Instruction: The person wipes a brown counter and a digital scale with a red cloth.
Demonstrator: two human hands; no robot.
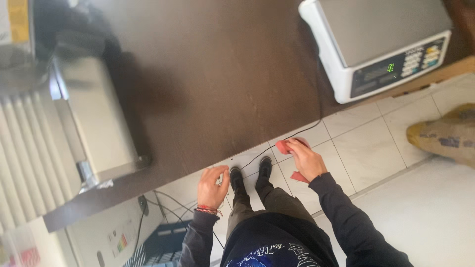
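Hands at the desk (222, 89) edge
Right hand (307, 159) fingers pinch a red piece (283, 146); loose grip could drop it. Left hand (213, 187) curled, empty.

The right hand (306, 159) holds a red cloth (284, 146) at the edge of the dark table (217, 79); the left hand (213, 187) is just below the edge.

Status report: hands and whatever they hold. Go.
Right hand fingers closed on a flat red piece at the dark counter edge. Left hand curled, contents not visible. Scale clear of both.
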